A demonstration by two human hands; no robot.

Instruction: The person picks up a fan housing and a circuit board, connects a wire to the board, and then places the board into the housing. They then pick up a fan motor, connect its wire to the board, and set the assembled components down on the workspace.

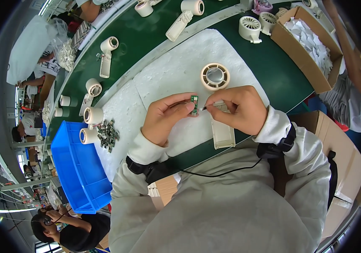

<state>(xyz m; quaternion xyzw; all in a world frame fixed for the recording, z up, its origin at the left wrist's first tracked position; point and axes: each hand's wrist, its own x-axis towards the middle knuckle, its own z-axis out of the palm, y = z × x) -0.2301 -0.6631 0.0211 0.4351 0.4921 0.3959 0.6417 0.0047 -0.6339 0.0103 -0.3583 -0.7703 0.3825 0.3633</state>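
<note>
The left hand [165,120] is curled, its thumb and forefinger pinched on a small green circuit board [194,104], a flat rectangular piece held just below the round head of the cream plastic fan housing [216,92]. The right hand [238,109] is closed in a loose fist around a thin metal-tipped tool [208,108], whose point meets the board's edge. The housing lies on a white, grainy foam mat [172,71], its smooth handle running under the right hand. Left of the housing, a heap of similar green boards [108,134] sits beside a blue plastic bin [79,168]. Right of the housing stands a cardboard box [305,55] of white pieces.
</note>
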